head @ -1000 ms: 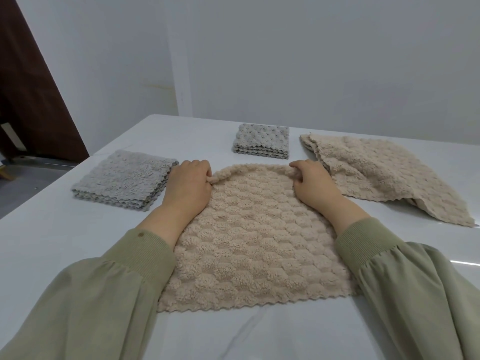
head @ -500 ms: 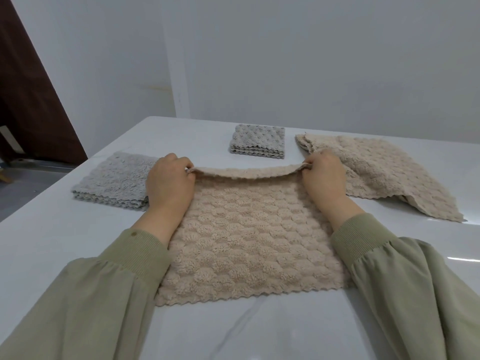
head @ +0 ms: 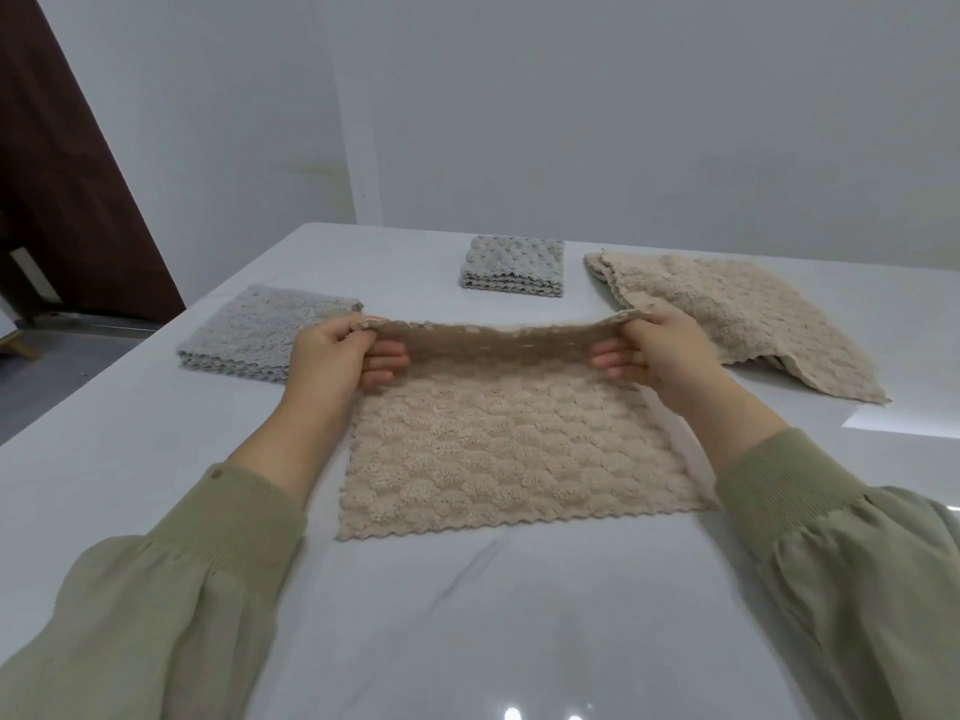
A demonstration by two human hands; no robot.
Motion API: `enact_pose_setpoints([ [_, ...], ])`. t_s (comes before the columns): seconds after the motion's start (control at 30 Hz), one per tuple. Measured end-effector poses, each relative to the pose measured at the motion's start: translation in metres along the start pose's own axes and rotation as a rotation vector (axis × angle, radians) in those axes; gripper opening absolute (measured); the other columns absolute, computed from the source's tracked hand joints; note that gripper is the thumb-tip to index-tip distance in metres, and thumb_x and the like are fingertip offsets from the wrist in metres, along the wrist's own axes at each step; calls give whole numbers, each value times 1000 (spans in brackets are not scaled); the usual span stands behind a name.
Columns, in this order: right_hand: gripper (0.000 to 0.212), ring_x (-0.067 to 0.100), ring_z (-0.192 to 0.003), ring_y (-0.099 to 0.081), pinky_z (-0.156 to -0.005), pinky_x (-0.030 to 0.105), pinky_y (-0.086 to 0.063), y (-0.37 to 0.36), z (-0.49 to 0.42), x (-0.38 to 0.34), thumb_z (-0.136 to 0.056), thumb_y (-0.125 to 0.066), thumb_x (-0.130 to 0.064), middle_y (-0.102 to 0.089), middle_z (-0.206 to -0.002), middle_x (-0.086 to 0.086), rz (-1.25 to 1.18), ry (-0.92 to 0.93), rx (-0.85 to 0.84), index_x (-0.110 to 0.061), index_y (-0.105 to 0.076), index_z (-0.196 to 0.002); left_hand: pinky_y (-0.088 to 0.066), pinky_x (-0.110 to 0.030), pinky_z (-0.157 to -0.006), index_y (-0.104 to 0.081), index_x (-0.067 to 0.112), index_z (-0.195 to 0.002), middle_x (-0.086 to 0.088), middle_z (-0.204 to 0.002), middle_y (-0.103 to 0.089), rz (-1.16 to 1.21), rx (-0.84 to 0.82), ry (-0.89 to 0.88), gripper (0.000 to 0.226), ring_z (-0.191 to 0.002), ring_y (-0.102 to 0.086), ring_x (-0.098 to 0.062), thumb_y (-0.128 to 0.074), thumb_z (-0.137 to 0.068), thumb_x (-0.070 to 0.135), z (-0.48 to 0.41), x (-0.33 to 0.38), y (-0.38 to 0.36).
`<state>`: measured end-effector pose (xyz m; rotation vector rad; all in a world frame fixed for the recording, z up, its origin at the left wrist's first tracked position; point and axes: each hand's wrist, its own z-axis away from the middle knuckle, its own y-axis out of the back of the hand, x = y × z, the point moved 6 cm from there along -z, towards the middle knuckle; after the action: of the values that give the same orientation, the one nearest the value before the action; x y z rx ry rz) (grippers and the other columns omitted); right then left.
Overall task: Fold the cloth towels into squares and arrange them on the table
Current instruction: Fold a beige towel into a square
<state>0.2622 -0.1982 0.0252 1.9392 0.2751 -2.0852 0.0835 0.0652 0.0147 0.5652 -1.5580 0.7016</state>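
While hands (head: 332, 361) pinch its far edge (raised), towel's (head: 519, 449) front lies flat.

On my feed: loose sage-green fabric left sleeve (head: 156, 605) and matching right sleeve (head: 841, 563), each gathered into a ribbed knit cuff (head: 249, 511), ending at the bare left hand (head: 332, 366) and right hand (head: 665, 356).

No legible text, label, brand, number or sign anywhere in view.

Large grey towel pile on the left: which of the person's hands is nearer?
Left. The left hand grips a corner of the beige towel, beside the grey pile; the right hand grips the opposite corner, farther off.
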Motion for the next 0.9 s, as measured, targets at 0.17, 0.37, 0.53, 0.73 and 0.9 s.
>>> enact_pose_setpoints([
  [0.17,21,15,-88,-58,-78,28,-48,-7,1,-6,-91,-47,-9,-62,-103,5,54,134,1,-12,-62,-106,-49,-31,-92,-64,13,-110,-8,-108,-70,208,-122,-25,24,-108,-64,-21,-46,-95,8,-1,6,-12],
  [0.37,22,5,-79,-53,-67,5,-40,-12,4,-29,-92,-45,-11,-61,-97,-10,44,423,118,-12,-63,-105,-41,-29,-101,-64,21,-113,-6,-126,-62,254,-207,-135,29,-120,-56,-17,-43,-94,13,-10,15,-23],
  [0.53,16,9,-60,-48,-52,14,-40,3,1,-2,-90,-53,-14,-59,-74,0,247,352,263,-9,-68,-86,-55,-34,-83,-68,8,-98,-11,-96,-71,260,-62,88,13,-89,-68,-25,-59,-89,13,-3,-3,-11],
  [0.73,15,5,-58,-49,-60,13,-43,22,14,0,-86,-54,-7,-61,-76,1,201,353,391,-11,-68,-87,-54,-19,-54,-70,9,-85,-4,-77,-62,58,-80,93,6,-63,-63,-13,-64,-86,7,22,0,-13],
  [0.9,13,14,-91,-57,-81,25,-44,30,23,12,-85,-58,-17,-64,-103,0,396,333,331,-16,-67,-94,-49,-19,-43,-66,16,-102,-4,-65,-57,-304,-253,186,23,-47,-58,-10,-64,-84,2,36,-6,-14],
])
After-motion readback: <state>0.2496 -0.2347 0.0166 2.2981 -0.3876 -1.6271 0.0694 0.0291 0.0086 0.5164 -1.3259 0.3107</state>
